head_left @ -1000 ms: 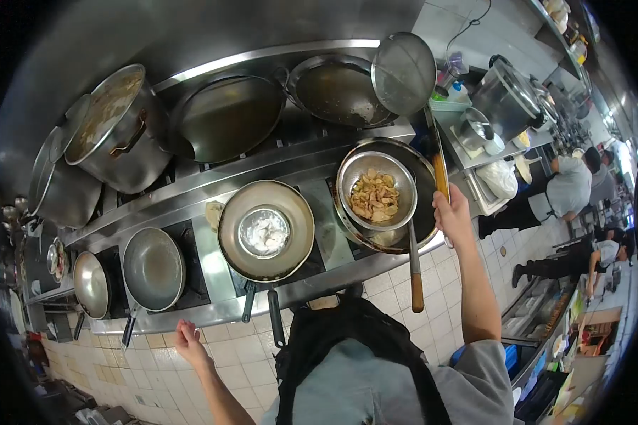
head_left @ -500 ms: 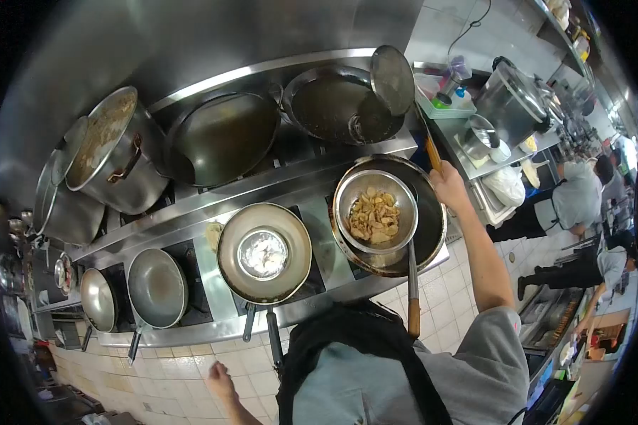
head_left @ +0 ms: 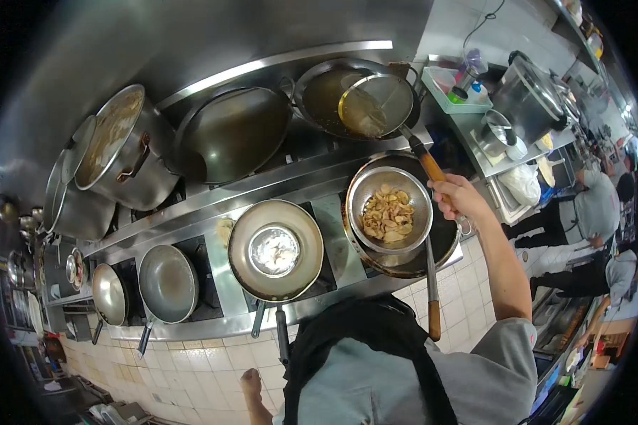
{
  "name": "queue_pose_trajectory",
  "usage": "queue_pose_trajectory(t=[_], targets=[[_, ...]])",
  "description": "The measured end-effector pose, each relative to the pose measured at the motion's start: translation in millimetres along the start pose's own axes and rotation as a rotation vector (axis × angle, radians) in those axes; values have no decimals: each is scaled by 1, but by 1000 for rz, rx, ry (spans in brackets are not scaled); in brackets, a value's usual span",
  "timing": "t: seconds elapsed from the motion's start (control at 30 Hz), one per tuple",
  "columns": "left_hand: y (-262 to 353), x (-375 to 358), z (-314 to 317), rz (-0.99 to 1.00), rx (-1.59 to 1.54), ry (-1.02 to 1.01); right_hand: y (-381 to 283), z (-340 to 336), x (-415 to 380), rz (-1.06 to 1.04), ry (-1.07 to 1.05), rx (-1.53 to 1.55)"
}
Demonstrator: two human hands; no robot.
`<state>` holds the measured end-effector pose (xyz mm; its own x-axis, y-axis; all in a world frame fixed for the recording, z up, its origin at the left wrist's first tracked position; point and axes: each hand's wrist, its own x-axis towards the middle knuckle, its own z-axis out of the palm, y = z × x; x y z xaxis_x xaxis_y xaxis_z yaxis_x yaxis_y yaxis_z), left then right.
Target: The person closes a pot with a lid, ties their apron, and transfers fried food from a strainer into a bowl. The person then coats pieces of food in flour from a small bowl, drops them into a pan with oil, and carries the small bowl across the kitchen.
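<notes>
Steel stockpot (head_left: 127, 185), far left: tall, cylindrical, dull-walled. Left hand (head_left: 251, 382): low above the floor tiles (head_left: 184, 368), apart from the range (head_left: 339, 219); fingers curled inward, nothing visible in them. Pale pan (head_left: 310, 248): round, flared, smooth; shiny metal bowl (head_left: 254, 244) seated inside, contents (head_left: 274, 248) white, lost in glare. Dark wok (head_left: 306, 90), rear: broad, brownish liquid inside. Round mesh skimmer (head_left: 386, 103): over that wok, fine wire, amber toward its left edge; contact with the liquid cannot be told. Handling: best held level and inside the wok's rim, so drips fall within. Steel strainer (head_left: 424, 212): rounded, holding browned, irregular pieces (head_left: 388, 216), set over a black pan (head_left: 446, 241). Right hand (head_left: 457, 198): fingers wrapped around the skimmer's wooden handle (head_left: 432, 168); a steady wrist should serve, clear of the strainer.
</notes>
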<state>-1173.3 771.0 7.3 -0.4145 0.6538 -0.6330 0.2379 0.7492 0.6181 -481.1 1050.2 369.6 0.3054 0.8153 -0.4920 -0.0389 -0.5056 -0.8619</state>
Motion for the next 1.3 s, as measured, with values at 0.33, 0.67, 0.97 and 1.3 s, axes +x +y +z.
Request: queue_pose_trajectory(t=[0.33,0.67,0.97,1.3], targets=[[-7,-13,3,-79,-65,86,-15,60,30,-48,-155,179],[-37,-37,3,-212,-120,30,-21,70,60,-117,-197,236],[-36,-12,1,-11,121,-17,-11,17,70,-365,39,-8],[-31,-12,5,117,186,-33,23,-45,80,-342,230,-212]])
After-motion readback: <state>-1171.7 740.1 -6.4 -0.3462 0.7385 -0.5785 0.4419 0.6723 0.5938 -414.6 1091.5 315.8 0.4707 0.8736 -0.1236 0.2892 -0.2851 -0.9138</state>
